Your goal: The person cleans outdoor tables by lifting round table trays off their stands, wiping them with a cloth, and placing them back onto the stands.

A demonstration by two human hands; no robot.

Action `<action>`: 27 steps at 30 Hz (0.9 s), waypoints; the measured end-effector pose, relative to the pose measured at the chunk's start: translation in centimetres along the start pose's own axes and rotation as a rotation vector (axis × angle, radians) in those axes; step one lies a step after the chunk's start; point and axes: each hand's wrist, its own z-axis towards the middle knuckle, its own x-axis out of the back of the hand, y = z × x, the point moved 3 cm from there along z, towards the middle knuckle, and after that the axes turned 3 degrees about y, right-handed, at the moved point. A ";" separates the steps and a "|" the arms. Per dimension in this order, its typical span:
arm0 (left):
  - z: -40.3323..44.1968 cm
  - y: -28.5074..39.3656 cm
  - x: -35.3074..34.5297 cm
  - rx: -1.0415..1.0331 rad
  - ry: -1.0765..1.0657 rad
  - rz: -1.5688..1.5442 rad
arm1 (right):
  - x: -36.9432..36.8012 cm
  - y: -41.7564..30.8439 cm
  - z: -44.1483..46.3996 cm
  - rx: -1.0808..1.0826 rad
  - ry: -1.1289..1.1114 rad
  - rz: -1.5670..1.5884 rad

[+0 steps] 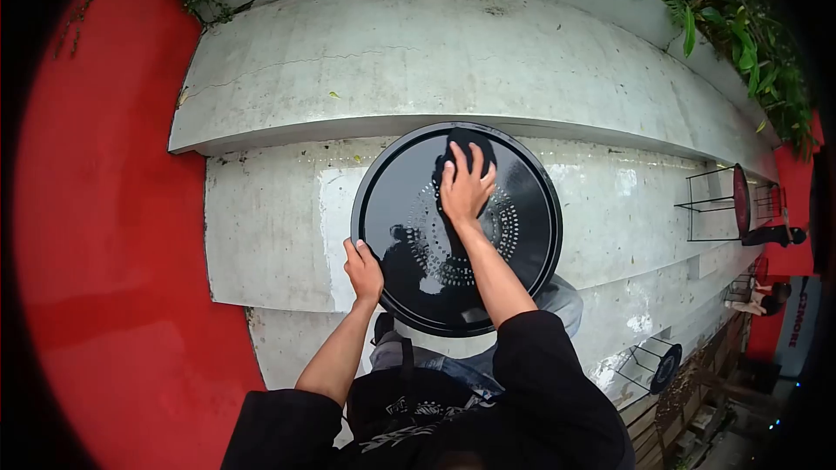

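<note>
A round, glossy black table (533,209) with a raised rim and rings of small light dots is in front of me, its legs hidden. My left hand (364,274) is closed on the left side of the rim, the thumb on top. Near the far edge, my right hand (468,181) presses a black cloth (459,137) flat against the top, its fingers spread over it. Wet-looking reflections show on the surface around the cloth.
Broad pale concrete steps (401,70) surround the table, with a red surface (104,235) to the left. Two more small round tables, one upper (741,200) and one lower (666,369), stand at the right. People (775,235) are farther off. Green plants (740,39) hang top right.
</note>
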 end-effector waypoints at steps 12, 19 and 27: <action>-0.6 0.3 0.5 0.060 -0.020 -0.011 | 15.1 4.9 -18.2 -0.034 -0.224 -0.034; 0.0 -0.3 0.0 0.183 -0.091 0.015 | 7.2 7.4 -7.0 -0.176 0.068 -0.161; -0.6 0.1 0.4 0.104 -0.017 -0.011 | 8.5 -3.9 -17.6 0.150 -0.263 0.064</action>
